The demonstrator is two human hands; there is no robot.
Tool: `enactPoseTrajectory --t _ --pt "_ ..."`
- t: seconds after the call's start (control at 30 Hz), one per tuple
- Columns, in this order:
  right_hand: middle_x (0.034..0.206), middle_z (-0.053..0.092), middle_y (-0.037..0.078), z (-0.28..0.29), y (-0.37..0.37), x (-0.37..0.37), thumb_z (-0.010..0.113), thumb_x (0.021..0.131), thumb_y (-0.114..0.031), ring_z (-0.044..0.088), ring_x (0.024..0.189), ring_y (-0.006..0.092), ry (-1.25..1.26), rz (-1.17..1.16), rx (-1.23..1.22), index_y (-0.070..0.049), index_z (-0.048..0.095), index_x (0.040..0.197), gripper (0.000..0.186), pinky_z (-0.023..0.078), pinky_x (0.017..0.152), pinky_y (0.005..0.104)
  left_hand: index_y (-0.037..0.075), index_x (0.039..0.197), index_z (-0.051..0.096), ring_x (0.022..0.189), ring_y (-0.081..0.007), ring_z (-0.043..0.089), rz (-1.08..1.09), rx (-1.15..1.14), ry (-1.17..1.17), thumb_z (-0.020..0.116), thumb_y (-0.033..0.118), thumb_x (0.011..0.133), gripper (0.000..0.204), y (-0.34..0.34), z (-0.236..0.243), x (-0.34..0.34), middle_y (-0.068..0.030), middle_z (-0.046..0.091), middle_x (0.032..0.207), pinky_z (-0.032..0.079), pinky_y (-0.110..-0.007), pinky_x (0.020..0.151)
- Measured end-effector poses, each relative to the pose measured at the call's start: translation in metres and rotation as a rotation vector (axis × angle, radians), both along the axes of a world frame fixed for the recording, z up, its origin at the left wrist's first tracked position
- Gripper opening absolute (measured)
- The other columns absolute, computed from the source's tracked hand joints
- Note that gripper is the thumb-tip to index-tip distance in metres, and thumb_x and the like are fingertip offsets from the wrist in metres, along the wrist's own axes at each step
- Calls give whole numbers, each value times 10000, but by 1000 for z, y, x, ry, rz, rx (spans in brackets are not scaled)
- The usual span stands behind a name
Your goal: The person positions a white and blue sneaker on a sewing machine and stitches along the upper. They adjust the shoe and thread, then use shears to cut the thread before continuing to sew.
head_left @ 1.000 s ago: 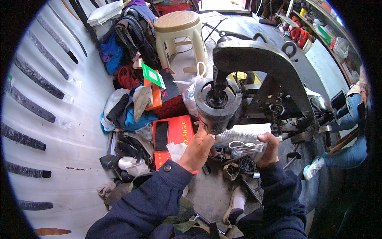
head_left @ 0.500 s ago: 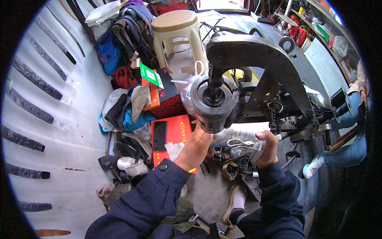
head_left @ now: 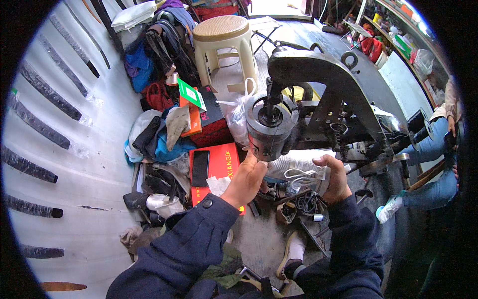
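A hand-cranked shoe-stitching machine with a dark metal arm stands in front of me. Below its round metal head lies a white mesh shoe with loose white laces. My left hand is closed at the shoe's left end, right against the underside of the head; its fingertips are hidden. On the other side, my right hand grips the shoe's right end by the laces, its thumb raised and its fingers mostly hidden behind. Part of the shoe is covered by the machine.
A red box with a black phone on it lies left of my left hand. Behind stands a beige stool. Bags and cloths are heaped along the left wall. At the right edge, a person in jeans sits close to the machine.
My right hand has shifted slightly right, and its thumb has lifted off the laces. My left hand stays against the machine head. The whole view has moved a little.
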State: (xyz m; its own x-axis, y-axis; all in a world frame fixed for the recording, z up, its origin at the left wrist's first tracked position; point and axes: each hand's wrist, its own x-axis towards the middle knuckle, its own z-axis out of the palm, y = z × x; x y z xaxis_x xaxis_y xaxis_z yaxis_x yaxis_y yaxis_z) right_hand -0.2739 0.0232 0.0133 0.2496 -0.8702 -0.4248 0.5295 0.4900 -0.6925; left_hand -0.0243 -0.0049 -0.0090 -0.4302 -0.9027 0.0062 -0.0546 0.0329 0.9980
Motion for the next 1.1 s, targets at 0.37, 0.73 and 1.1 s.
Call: enactPoseTrajectory --t 0.37,0.73,1.1 --pt "1185 714 144 10 2 -5 686 891 -306 720 992 269 187 52 -8 14 602 1329 549 590 873 411 104 1601 257 981 -244 657 38 -515 -163 391 159 1020 599 -10 -14 0 -147 551 1433 585 -356 742" --pt "994 762 49 15 19 -19 684 1005 -234 690 848 97 642 -34 -308 38 743 1102 295 542 768 261 74 1608 254 1259 -295 547 -30 -305 21 385 209 1016 621 -9 -10 -6 -161 539 1451 371 -389 1133" --pt "609 633 118 54 30 -32 730 961 -234 536 560 98 1545 -82 -442 41 685 790 328 425 525 306 44 1539 319 1063 -378 628 -24 -184 -12 416 217 975 598 -9 -17 -4 -256 640 1174 461 -427 985"
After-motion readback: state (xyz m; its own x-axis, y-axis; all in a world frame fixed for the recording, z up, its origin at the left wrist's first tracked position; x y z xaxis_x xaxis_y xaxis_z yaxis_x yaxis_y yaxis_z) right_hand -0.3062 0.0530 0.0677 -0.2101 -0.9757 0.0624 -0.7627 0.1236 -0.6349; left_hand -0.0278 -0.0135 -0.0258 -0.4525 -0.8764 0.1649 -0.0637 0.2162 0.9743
